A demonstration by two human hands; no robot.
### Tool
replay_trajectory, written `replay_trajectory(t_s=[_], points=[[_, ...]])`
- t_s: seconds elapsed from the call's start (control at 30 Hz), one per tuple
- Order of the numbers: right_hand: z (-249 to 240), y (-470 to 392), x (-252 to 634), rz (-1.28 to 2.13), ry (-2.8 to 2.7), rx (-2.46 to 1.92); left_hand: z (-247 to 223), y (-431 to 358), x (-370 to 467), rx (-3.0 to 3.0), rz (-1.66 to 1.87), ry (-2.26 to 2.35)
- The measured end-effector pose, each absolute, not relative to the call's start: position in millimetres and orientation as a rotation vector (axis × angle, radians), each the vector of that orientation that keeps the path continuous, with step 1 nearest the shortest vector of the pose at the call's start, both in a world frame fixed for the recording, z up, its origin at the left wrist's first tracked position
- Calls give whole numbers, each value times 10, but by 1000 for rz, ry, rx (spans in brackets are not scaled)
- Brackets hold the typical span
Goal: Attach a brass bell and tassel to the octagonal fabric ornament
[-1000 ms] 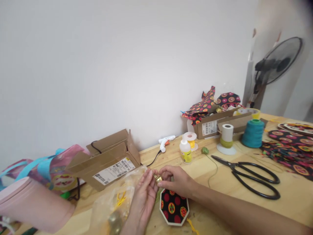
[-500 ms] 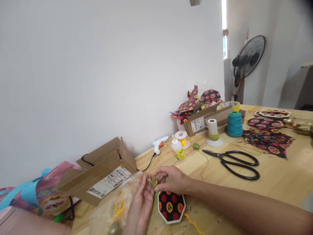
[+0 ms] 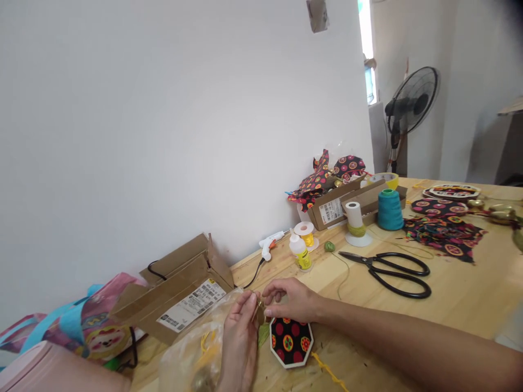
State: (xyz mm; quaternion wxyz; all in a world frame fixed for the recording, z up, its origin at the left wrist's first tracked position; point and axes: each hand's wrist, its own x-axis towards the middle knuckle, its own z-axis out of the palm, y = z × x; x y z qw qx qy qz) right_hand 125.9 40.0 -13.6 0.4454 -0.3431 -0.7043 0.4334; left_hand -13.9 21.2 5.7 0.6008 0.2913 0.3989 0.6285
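A small gold-coloured metal piece [image 3: 261,312], perhaps a bell, sits between my two hands. My left hand [image 3: 240,338] pinches it near its top from the left, thumb and fingers together. From the right, my right hand [image 3: 292,300] curls around it, with thumb and forefinger at its edge. Just below my right hand lies an octagonal panel [image 3: 291,343] with a white rim and black patterned fabric. A knotted yellow cord [image 3: 330,372] trails from the panel. Green thread [image 3: 263,334] shows beneath the metal piece.
Black-handled scissors [image 3: 388,269] lie to the right. Behind are a glue bottle [image 3: 301,253], a glue gun [image 3: 270,244], thread spools [image 3: 390,210] and a filled carton [image 3: 333,209]. At left stand an open cardboard box [image 3: 192,305] and a plastic bag [image 3: 180,354]. Fabric scraps [image 3: 445,234] lie far right.
My left hand has turned more upright, its fingers closing over the metal piece's top. The metal piece now hangs more upright. The camera view has shifted slightly.
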Motion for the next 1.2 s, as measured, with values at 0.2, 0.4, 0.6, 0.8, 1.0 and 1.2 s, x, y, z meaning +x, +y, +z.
replay_trajectory(t_s=[0.2,0.4,0.6,0.8,1.0,1.2], points=[[-109,412,1299,989,-1737,-905,21,224,-112,812,1408,1017],[-169,450,1273,985,-1726,-914,-37,274,-265,905,1428,1253],[-111,413,1308,990,-1768,-907,14,248,-305,1141,1338,1298],[-83,393,1350,950,-1839,-960,66,233,-359,1163,1349,1387],[-98,402,1370,926,-1863,-972,12,288,-439,1124,1347,1422],[-96,395,1375,929,-1877,-990,3,290,-449,1138,1317,1468]])
